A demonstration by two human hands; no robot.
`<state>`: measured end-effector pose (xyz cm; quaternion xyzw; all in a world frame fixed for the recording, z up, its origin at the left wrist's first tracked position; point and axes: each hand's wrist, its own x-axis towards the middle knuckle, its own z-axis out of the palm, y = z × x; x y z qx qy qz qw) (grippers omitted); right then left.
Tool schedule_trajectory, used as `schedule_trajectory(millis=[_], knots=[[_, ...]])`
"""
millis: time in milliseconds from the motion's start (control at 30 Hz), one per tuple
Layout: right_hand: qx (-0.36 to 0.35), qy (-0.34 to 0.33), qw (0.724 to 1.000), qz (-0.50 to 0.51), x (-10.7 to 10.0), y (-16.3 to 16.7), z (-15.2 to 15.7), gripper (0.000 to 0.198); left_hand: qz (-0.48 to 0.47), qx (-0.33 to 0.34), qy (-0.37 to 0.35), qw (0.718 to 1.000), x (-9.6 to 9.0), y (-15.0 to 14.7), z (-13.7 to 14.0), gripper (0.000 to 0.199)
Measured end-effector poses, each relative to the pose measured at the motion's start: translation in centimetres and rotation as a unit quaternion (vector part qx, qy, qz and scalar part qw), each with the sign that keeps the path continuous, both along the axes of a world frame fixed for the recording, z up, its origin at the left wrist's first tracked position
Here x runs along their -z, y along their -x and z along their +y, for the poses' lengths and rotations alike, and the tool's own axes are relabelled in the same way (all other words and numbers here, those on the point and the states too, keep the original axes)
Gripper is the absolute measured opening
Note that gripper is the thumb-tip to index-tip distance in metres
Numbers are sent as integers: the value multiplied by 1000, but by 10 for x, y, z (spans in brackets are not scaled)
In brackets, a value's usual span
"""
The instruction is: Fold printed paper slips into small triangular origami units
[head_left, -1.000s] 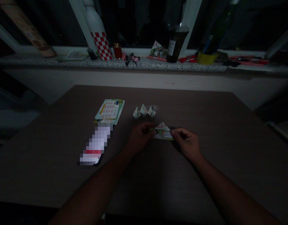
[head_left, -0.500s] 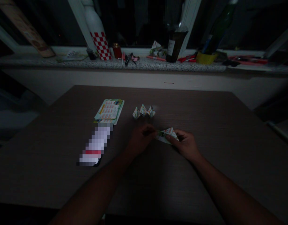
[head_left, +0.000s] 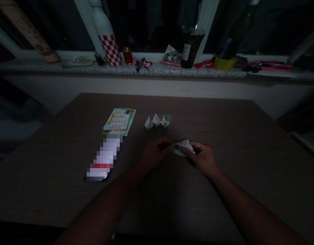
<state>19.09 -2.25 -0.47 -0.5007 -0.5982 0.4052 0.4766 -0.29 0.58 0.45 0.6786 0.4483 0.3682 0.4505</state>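
Between my hands, over the middle of the dark wooden table (head_left: 223,122), is a folded piece of printed paper (head_left: 186,145) with a pointed top. My right hand (head_left: 204,158) pinches its right side, thumb in front and fingers behind. At the paper's left end, the thumb and fingers of my left hand (head_left: 159,151) are closed on the edge. Just beyond them stand three small folded paper pieces (head_left: 157,120), pointed and side by side. Dim light hides the fine folds and some fingertips.
Left of the hands lies a stack of printed paper sheets (head_left: 118,119), with a phone (head_left: 104,158), its screen blurred, in front. Along the stone windowsill (head_left: 151,70) stand a white bottle with red checks (head_left: 109,41), a dark cup (head_left: 189,51) and a green bottle (head_left: 238,30).
My left hand has shifted slightly right along the paper, covering more of its left end. My right hand keeps its grip in nearly the same place.
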Motion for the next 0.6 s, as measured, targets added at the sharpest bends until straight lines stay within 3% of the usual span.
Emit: schedule_trajectory(millis=[233, 600], knots=[[0, -1, 1000, -20, -3, 0, 0, 22, 9, 26, 31, 999, -3, 0, -1, 18], [-6, 16, 1000, -13, -1, -1, 0, 22, 36, 49, 8, 998, -3, -2, -3, 25]])
